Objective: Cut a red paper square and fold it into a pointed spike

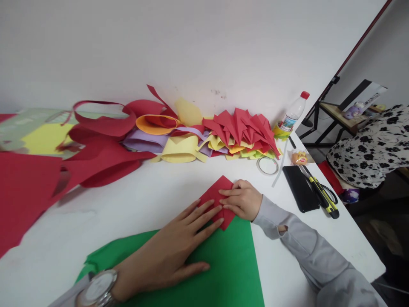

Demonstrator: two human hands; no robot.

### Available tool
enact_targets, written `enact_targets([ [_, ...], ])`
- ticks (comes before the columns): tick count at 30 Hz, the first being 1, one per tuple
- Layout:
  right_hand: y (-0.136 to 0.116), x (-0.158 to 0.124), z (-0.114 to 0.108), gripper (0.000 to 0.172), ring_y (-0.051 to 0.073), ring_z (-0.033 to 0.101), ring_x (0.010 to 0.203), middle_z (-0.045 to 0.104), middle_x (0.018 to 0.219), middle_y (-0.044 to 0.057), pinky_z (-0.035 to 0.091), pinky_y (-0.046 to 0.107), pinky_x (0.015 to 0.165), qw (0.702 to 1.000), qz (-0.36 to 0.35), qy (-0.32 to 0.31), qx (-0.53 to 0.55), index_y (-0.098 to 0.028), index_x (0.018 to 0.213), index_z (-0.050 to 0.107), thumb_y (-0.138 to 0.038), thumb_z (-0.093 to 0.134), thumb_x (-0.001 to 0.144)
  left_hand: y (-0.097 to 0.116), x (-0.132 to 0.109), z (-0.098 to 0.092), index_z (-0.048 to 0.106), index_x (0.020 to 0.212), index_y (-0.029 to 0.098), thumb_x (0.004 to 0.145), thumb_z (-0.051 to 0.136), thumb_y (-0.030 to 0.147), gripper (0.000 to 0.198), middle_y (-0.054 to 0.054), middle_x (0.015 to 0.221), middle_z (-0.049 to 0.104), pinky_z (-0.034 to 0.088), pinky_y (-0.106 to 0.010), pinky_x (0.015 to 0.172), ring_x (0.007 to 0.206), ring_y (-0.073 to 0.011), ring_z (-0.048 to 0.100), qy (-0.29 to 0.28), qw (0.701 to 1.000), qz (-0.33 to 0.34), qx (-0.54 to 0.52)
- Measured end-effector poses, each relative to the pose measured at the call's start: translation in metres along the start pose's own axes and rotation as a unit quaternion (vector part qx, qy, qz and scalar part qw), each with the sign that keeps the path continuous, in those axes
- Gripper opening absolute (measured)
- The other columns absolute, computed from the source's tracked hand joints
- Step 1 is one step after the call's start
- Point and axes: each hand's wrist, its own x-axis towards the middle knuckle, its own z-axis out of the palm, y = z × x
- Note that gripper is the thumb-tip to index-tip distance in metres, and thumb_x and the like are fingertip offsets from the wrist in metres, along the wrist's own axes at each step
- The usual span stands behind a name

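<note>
A small folded piece of red paper [221,185] lies at the far edge of a large green sheet [234,266] on the white table. My left hand [177,245], with a watch on its wrist, lies flat with fingers spread, their tips resting on the red paper and the thumb over the green sheet. From the right, my right hand [245,200] has its bent fingers closed on the paper's right side; its thumb is hidden. The fingertips of both hands almost meet along the paper's middle.
Behind, along the wall, lie red paper shapes [105,160], a yellow paper piece [180,149] and folded red pieces [239,128]. At right are a tape roll [267,166], bottle [292,115], wrapped snack [299,158], black phone [300,187] and yellow-black cutter [324,198]. A person [373,145] is beyond.
</note>
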Motion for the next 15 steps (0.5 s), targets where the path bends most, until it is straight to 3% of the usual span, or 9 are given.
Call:
enact_targets([
  [6, -0.0010, 0.0011, -0.0011, 0.028, 0.018, 0.055, 0.085, 0.070, 0.121, 0.003, 0.047, 0.034, 0.083, 1.000, 0.009, 0.002, 0.003, -0.021, 0.102, 0.074, -0.036, 0.052, 0.097, 0.0009, 0.0004, 0.0023, 0.015, 0.153, 0.029, 0.090, 0.047, 0.062, 0.078, -0.010, 0.157, 0.027, 0.025, -0.056, 0.114, 0.143, -0.0339, 0.028, -0.033, 0.999, -0.009, 0.026],
  [15, -0.0013, 0.0010, -0.0008, 0.024, 0.018, 0.055, 0.084, 0.070, 0.120, 0.004, 0.046, 0.033, 0.083, 1.000, 0.004, -0.001, -0.005, -0.021, 0.102, 0.074, -0.034, 0.055, 0.095, 0.0044, 0.0023, 0.0010, 0.019, 0.153, 0.029, 0.089, 0.048, 0.064, 0.078, -0.011, 0.156, 0.032, 0.026, -0.056, 0.113, 0.142, -0.0346, 0.030, -0.029, 0.999, -0.013, 0.020],
])
